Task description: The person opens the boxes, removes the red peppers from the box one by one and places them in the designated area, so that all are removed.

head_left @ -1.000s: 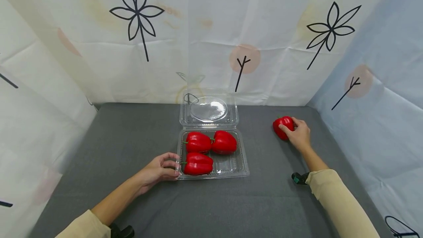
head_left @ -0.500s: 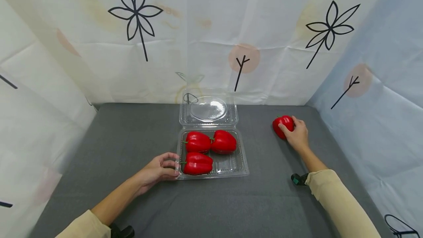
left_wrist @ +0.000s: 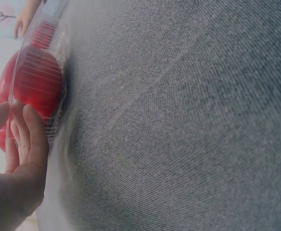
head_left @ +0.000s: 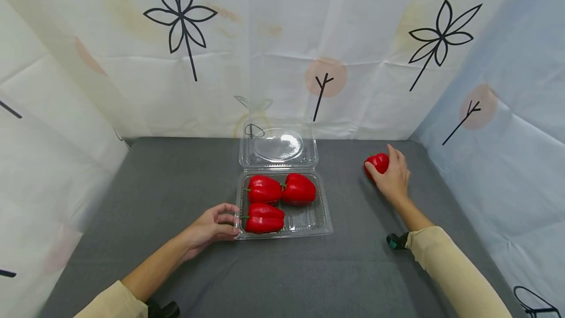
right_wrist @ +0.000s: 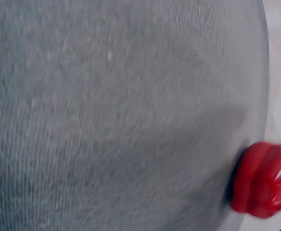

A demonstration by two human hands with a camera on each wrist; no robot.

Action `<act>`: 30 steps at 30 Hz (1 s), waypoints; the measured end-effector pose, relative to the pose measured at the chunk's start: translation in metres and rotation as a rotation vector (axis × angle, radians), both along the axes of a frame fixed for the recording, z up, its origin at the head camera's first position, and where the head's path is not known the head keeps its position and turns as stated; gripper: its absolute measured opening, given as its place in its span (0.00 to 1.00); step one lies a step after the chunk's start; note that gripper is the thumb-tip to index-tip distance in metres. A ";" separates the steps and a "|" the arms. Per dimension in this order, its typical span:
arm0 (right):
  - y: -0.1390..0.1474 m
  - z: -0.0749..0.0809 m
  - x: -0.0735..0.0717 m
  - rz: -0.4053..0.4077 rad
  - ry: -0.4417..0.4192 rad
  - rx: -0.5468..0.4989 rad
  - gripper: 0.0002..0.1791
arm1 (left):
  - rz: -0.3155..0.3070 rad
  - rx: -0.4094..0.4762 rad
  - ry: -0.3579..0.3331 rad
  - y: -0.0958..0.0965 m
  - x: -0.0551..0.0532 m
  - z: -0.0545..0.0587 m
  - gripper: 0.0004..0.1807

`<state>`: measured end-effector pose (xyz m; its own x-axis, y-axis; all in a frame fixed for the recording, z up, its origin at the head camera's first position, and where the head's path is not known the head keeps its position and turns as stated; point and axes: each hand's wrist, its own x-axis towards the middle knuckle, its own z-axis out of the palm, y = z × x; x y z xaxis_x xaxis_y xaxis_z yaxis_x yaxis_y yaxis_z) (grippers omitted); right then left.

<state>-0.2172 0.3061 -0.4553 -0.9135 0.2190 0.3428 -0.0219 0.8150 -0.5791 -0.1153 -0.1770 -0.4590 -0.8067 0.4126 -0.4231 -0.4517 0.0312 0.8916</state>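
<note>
My left hand (head_left: 216,227) holds the left edge of an open clear plastic clamshell container (head_left: 309,217); the left wrist view shows my fingers (left_wrist: 34,134) at its rim. Inside lie three red bell peppers: one at back left (head_left: 264,189), one at back right (head_left: 299,189), one at front left (head_left: 265,218). Further right, a fourth red bell pepper (head_left: 380,162) sits beside my right hand (head_left: 393,175). That hand's thumb lies in front of the pepper, and its index finger is raised and spread. In the right wrist view this pepper (right_wrist: 263,180) shows with almost no fingers visible.
The container's clear lid (head_left: 279,148) is folded back toward the rear. Grey cloth (head_left: 282,278) covers the table. Printed white fabric (head_left: 366,112) hangs along the back and both sides.
My right hand has loosened around the fourth pepper, its index finger lifting and the hand shifting slightly left. The left hand and the container have stayed in place.
</note>
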 end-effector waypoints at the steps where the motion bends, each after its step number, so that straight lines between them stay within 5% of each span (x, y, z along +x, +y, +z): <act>1: -0.003 0.002 0.001 0.016 0.009 0.003 0.42 | 0.000 -0.001 0.001 0.000 0.000 0.000 0.29; 12: -0.045 0.025 0.009 0.278 0.033 -0.018 0.46 | 0.009 -0.020 -0.011 0.001 0.000 0.001 0.29; 30: -0.092 0.043 0.021 0.722 -0.143 0.063 0.55 | 0.005 -0.027 -0.011 0.001 -0.001 0.000 0.30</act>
